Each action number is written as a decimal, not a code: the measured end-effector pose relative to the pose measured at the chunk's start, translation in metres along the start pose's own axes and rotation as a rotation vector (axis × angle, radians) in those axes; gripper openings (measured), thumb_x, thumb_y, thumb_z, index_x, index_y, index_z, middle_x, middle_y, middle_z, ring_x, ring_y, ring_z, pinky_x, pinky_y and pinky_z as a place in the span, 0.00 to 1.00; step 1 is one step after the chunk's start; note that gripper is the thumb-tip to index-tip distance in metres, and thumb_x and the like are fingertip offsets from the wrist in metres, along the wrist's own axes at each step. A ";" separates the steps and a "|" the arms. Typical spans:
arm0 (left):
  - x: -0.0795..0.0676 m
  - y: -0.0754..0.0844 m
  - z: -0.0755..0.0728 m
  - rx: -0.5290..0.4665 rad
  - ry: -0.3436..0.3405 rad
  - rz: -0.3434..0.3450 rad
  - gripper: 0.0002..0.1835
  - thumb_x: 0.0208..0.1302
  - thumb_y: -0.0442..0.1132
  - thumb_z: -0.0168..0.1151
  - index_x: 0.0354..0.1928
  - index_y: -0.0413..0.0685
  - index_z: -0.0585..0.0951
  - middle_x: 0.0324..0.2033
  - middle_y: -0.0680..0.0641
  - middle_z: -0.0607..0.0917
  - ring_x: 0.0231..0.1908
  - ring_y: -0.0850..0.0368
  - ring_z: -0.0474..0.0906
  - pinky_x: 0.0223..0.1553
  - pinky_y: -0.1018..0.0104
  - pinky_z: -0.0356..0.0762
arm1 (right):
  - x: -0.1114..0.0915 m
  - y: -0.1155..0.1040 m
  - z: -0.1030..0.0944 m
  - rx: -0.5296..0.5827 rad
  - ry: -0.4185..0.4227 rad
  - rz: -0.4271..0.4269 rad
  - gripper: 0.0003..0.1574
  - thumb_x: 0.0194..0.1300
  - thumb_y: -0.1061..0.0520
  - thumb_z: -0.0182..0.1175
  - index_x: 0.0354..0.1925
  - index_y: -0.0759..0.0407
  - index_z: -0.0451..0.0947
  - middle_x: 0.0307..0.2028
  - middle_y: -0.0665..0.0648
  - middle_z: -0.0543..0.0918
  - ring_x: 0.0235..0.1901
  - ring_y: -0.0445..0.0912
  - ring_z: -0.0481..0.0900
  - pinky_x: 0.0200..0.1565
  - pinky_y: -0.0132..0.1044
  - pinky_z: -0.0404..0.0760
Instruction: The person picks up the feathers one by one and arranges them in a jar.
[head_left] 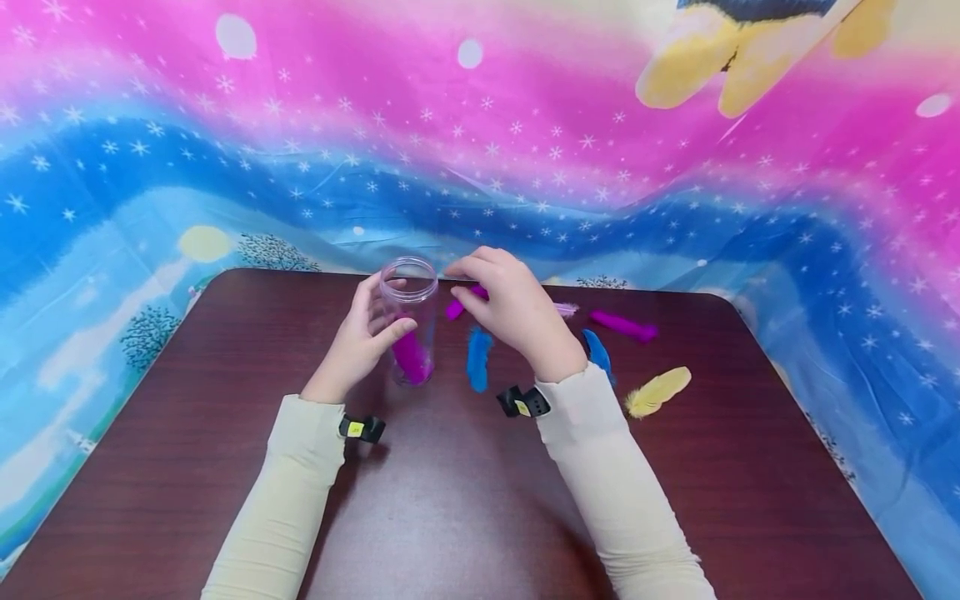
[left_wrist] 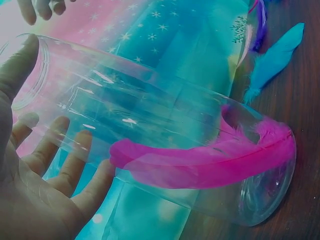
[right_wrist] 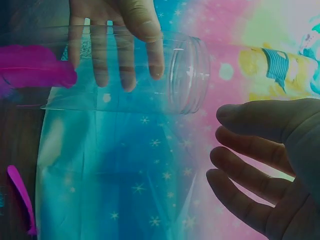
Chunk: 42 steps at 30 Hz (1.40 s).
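Observation:
A clear plastic jar without a lid stands upright on the table, its threaded mouth facing up. My left hand holds it from the left, thumb across the near side and fingers behind. Inside the jar a magenta feather leans near the bottom. To the right of the jar's mouth, my right hand hovers with fingers loosely bent. In the right wrist view nothing lies between that hand's fingers. Below it a blue feather lies on the table, and a purple feather is partly hidden behind the fingers.
On the dark wood table, a second blue feather lies by the right wrist. Farther right are a yellow feather and another purple feather. A pale pink feather shows behind the right hand. A patterned cloth hangs behind the table.

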<state>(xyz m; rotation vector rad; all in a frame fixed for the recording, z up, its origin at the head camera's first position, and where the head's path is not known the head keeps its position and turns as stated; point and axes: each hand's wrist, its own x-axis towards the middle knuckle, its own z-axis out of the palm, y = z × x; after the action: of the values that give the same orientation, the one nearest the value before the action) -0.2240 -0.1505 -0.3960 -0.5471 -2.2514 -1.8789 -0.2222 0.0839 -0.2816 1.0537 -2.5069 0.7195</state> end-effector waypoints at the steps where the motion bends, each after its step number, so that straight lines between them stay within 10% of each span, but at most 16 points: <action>1: 0.000 0.000 0.000 0.001 -0.001 -0.003 0.42 0.70 0.38 0.66 0.78 0.55 0.54 0.70 0.44 0.69 0.69 0.46 0.67 0.70 0.47 0.66 | -0.001 0.001 0.001 0.002 0.004 0.007 0.14 0.68 0.61 0.67 0.51 0.61 0.85 0.45 0.57 0.85 0.48 0.50 0.80 0.54 0.42 0.80; 42: -0.001 -0.002 0.000 0.012 0.005 -0.004 0.41 0.70 0.38 0.66 0.78 0.55 0.54 0.70 0.43 0.69 0.69 0.47 0.66 0.70 0.45 0.65 | -0.048 0.044 0.055 0.161 0.009 0.432 0.16 0.68 0.60 0.67 0.53 0.64 0.82 0.43 0.59 0.85 0.43 0.52 0.84 0.49 0.46 0.85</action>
<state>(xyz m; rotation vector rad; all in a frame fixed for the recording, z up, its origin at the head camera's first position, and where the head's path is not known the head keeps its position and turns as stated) -0.2239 -0.1505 -0.3978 -0.5361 -2.2611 -1.8659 -0.2275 0.1063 -0.3636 0.5488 -2.7353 1.0542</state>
